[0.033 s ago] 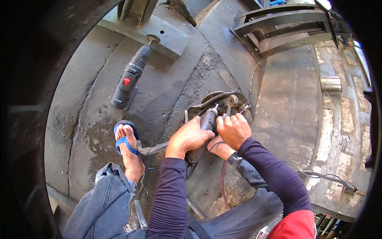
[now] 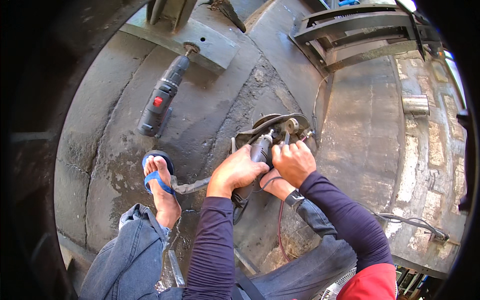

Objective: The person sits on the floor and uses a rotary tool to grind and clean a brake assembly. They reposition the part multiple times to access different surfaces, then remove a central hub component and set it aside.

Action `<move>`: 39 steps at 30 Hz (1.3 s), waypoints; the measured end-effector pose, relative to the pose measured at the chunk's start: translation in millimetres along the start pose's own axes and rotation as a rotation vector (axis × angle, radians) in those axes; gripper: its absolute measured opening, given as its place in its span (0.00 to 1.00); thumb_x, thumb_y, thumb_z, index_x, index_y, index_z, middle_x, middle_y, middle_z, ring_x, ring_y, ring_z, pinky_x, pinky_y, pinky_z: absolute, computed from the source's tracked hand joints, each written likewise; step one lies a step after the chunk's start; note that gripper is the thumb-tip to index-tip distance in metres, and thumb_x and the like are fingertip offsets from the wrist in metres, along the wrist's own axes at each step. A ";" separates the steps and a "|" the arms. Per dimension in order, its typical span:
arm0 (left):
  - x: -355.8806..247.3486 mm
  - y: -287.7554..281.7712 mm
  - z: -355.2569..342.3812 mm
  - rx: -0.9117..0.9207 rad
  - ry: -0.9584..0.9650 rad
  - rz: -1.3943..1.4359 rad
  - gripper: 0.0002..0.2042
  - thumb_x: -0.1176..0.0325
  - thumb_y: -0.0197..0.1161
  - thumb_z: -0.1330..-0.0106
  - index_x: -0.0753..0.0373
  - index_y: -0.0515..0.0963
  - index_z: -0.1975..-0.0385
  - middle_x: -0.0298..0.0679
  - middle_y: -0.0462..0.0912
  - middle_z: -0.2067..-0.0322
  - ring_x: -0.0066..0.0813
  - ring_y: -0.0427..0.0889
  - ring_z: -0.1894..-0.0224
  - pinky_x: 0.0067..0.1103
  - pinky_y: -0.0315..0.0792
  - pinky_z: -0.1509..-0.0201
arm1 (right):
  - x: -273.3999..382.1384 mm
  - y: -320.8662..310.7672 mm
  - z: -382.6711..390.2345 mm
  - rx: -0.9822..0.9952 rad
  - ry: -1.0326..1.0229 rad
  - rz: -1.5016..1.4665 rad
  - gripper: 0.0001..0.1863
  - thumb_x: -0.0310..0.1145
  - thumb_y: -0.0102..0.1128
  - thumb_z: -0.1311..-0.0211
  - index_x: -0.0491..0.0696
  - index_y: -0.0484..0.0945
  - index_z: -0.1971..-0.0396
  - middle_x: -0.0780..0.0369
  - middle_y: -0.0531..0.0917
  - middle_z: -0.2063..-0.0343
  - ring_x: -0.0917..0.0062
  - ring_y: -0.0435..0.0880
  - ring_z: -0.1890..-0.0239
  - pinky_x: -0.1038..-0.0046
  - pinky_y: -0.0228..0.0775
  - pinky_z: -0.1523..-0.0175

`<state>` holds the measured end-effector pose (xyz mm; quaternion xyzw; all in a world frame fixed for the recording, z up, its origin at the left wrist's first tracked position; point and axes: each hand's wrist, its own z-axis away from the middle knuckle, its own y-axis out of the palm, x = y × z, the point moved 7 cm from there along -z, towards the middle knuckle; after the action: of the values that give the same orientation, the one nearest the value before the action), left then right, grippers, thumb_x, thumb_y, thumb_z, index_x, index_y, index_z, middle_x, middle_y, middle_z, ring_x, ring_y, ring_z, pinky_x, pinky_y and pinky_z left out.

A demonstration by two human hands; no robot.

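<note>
The grey rotary tool (image 2: 260, 150) is beside the right foot (image 2: 277, 186), gripped by the left hand (image 2: 237, 172). Its tip stands near a ring-ended metal part (image 2: 291, 126), pinched by the right hand (image 2: 295, 162). Apparent step: positioning tool against part; the next move requires steady grips.

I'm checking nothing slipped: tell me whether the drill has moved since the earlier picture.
No; the drill shows no visible shift against the metal plate.

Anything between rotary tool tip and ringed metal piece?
Nothing visible: the left hand grips the rotary tool directly, and no object shows between its tip and the ringed metal piece in the right hand.
</note>
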<state>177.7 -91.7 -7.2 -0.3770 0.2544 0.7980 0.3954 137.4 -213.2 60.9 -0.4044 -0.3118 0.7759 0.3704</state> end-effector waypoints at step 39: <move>4.2 -4.3 0.1 -0.010 0.019 -0.006 0.33 0.54 0.75 0.46 0.74 0.77 0.46 0.52 0.87 0.57 0.40 0.86 0.55 0.33 0.76 0.48 | -11.9 -15.4 0.3 -0.280 0.023 0.057 0.02 0.32 0.59 0.41 0.51 0.77 0.72 0.62 0.85 0.77 0.72 0.87 0.73 0.69 0.72 0.63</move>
<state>179.6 -87.4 -11.0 -0.3873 0.2533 0.7943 0.3935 146.9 -214.9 77.9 -0.4697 -0.4013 0.7304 0.2914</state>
